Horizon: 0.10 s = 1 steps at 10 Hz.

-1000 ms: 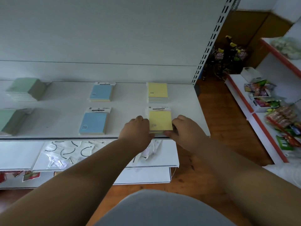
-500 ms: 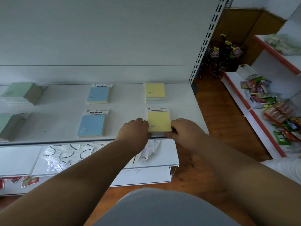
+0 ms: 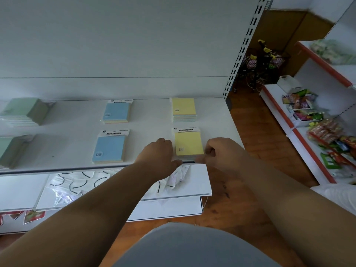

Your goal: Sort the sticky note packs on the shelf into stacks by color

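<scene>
Little has moved since a second ago: both my hands stay at the white metal shelf (image 3: 81, 151), left hand (image 3: 159, 157) resting curled beside, right hand (image 3: 217, 153) pinching the front yellow sticky note stack (image 3: 189, 143). It's light, stiff, squared; header card points backward, long axis front-to-back. Grip its side edges.

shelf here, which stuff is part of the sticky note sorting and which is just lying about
Part of the job:
- front yellow stack, with left hand and right hand at its sides
- back yellow stack
- two blue stacks
- two green stacks

Just lying about:
- clear bags on the lower shelf
- snack packets on the side rack
</scene>
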Motion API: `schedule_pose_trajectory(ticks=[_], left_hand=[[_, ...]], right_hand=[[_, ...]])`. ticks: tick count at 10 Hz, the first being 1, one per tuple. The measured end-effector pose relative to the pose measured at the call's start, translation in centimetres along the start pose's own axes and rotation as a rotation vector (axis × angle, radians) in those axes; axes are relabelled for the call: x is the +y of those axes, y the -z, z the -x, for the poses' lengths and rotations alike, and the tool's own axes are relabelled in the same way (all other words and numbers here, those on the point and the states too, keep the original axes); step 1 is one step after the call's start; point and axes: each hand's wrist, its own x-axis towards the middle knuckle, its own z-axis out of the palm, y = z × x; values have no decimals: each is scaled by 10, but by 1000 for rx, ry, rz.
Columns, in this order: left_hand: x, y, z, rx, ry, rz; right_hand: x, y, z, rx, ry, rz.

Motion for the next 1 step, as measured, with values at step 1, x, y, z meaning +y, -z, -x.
schedule_pose_trajectory(ticks=[1], left_hand=[[-4, 7, -1, 111, 72, 220]], right_hand=[[6, 2, -2, 183, 1, -166]])
